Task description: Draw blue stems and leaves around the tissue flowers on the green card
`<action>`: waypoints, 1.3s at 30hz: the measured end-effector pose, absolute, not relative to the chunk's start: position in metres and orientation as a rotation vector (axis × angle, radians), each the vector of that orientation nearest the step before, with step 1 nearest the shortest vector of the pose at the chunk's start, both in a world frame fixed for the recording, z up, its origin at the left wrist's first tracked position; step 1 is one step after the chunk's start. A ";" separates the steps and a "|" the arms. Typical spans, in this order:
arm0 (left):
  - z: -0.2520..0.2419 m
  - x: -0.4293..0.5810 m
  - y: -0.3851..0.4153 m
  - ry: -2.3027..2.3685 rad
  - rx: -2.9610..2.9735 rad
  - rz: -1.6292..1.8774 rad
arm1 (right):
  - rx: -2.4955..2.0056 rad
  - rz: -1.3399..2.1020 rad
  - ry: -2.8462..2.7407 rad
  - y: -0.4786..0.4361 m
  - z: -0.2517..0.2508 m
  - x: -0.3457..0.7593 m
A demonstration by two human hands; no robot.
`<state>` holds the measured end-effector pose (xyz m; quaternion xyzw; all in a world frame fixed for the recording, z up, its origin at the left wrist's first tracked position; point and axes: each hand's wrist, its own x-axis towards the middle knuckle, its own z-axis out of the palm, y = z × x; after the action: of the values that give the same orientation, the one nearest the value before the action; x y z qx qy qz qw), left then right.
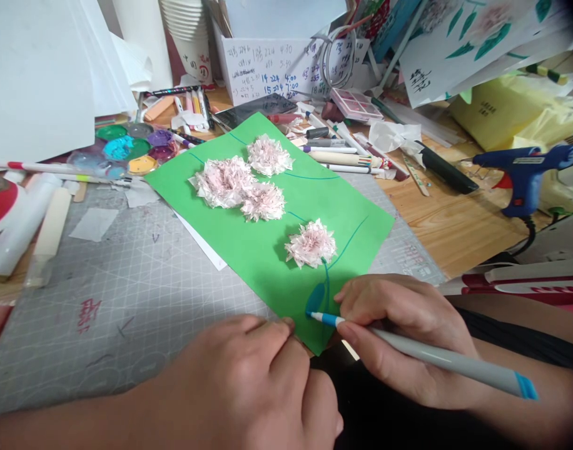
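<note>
Apparently fills a leaf (316, 299) on green paper (239, 237) with marker (431, 353) pinched in right fingers (385, 301) and left fingers (289, 369) curled, and next likely needs steady strokes.

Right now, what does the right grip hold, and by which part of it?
The right grip holds a blue-ink marker by its barrel, near the nib.

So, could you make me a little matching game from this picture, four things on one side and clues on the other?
Things:
1. blue-tipped marker
2. green sheet
3. glue gun
4. paper cups

Clues:
A. stacked at the back
B. beneath the pale pink flowers
C. held in the right hand
D. blue, with a dark cord

Pairs: 1-C, 2-B, 3-D, 4-A
</note>
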<state>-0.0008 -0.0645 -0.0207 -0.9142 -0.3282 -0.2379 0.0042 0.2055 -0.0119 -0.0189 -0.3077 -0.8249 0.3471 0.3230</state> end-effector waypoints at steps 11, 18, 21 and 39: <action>-0.014 -0.001 -0.059 -1.015 -2.926 -0.593 | -0.778 0.850 -2.222 -0.015 -0.018 0.207; -0.017 -0.001 -0.061 -1.018 -2.924 -0.643 | -0.831 0.890 -2.170 -0.012 -0.019 0.205; -0.019 0.000 -0.061 -0.971 -2.879 -0.705 | -0.863 0.906 -2.118 -0.011 -0.019 0.205; -0.016 -0.001 -0.059 -0.975 -2.921 -0.617 | -0.811 0.858 -2.212 -0.015 -0.018 0.206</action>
<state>-0.0008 -0.0588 -0.0155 -0.9301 -0.3103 -0.1964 0.0003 0.2059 -0.0149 -0.0176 -0.3072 -0.8382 0.3250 0.3121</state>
